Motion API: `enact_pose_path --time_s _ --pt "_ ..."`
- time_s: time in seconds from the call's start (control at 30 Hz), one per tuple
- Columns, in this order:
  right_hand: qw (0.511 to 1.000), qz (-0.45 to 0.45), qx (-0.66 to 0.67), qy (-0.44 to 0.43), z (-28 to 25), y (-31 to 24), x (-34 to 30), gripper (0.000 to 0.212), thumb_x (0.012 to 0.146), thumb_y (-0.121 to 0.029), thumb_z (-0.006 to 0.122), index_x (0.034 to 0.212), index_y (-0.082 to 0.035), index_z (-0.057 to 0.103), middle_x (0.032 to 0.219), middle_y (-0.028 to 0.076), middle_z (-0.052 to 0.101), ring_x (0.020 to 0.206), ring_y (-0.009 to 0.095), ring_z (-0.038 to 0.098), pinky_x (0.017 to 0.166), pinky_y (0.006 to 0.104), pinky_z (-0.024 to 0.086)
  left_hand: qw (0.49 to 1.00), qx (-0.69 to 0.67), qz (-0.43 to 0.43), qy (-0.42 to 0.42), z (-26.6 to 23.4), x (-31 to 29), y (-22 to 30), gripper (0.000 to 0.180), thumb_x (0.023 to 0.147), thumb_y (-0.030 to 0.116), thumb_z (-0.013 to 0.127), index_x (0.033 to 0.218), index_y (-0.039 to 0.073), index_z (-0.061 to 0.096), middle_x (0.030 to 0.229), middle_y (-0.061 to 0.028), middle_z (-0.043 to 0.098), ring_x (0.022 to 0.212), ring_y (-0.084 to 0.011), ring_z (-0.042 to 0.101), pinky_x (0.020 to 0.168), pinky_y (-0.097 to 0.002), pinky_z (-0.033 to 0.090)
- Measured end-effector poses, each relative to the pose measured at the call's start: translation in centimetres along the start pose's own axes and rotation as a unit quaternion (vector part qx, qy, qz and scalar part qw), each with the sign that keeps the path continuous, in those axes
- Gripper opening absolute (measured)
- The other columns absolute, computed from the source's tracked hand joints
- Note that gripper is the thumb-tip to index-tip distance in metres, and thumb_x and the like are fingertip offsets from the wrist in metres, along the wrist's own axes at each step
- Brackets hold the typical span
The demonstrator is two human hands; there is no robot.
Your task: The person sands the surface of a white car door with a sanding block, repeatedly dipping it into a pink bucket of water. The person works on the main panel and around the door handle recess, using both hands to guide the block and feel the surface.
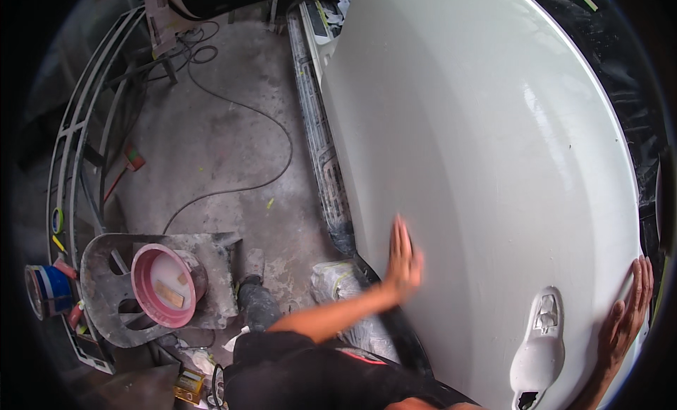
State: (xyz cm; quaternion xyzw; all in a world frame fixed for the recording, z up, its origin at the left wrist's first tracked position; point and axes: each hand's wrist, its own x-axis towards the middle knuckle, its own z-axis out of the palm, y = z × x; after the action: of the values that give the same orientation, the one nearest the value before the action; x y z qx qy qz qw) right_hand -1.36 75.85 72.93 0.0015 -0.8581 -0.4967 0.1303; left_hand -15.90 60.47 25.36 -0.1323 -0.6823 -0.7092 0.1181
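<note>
A large white car door panel (451, 149) fills the right half of the head view, its surface smooth and slightly glossy. Against its lower middle lies my left hand (405, 265), fingers stretched out and slightly blurred, with nothing visible in it. My right hand (630, 308) rests flat along the panel's right edge, fingers extended and close together. Between the two hands, nearer to me, is the door handle recess (539, 346), with an opening at its near end.
At left, a pink bucket (163, 283) holding cloudy liquid and a tan block sits on a worn grey chair (102, 290). A hose (285, 145) curls over the floor. A metal rack (74, 128) carries a blue can (53, 290). A dirty running board (321, 142) lines the panel's left side.
</note>
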Motion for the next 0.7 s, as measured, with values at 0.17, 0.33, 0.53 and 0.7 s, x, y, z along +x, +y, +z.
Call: enact_pose_path --time_s 0.17,0.33,0.53,0.7 --pt "1.000 -0.005 -0.002 0.009 -0.7 0.4 0.2 0.071 0.098 -0.058 0.024 0.144 -0.007 0.041 0.147 0.018 0.040 0.139 0.033 0.033 0.114 0.0498 0.025 0.999 0.022 -0.022 -0.010 -2.1 9.2 -3.3 0.070 0.101 0.036 0.024 0.144 -0.015 0.003 0.154 -0.0338 0.001 0.145 -0.0436 0.000 0.119 -0.0506 0.003" --pt "0.998 -0.005 0.039 0.050 1.1 -0.7 1.5 0.072 0.094 -0.063 0.025 0.143 -0.014 0.043 0.147 0.017 0.040 0.138 0.036 0.035 0.112 0.0560 0.027 0.991 0.097 -0.043 0.084 -6.2 19.2 -11.8 0.070 0.102 0.042 0.022 0.145 -0.012 0.010 0.155 -0.0313 0.003 0.145 -0.0425 0.003 0.120 -0.0478 0.009" --pt "1.000 0.006 -0.009 -0.008 -0.4 0.5 -0.6 0.071 0.094 -0.063 0.026 0.143 -0.014 0.043 0.146 0.017 0.041 0.138 0.036 0.035 0.112 0.0563 0.027 0.998 -0.014 0.064 -0.001 -0.1 1.8 2.7 0.070 0.101 0.033 0.027 0.147 -0.013 -0.001 0.154 -0.0339 -0.002 0.145 -0.0446 -0.001 0.119 -0.0484 0.002" --pt "0.998 -0.015 0.041 0.037 0.3 -0.4 1.0 0.068 0.096 -0.060 0.027 0.143 -0.014 0.043 0.146 0.018 0.042 0.138 0.036 0.035 0.112 0.0560 0.027 0.989 -0.054 -0.113 0.076 -8.5 24.0 -4.7 0.063 0.104 0.029 0.021 0.146 -0.012 0.001 0.154 -0.0324 -0.002 0.146 -0.0421 0.000 0.120 -0.0446 0.005"
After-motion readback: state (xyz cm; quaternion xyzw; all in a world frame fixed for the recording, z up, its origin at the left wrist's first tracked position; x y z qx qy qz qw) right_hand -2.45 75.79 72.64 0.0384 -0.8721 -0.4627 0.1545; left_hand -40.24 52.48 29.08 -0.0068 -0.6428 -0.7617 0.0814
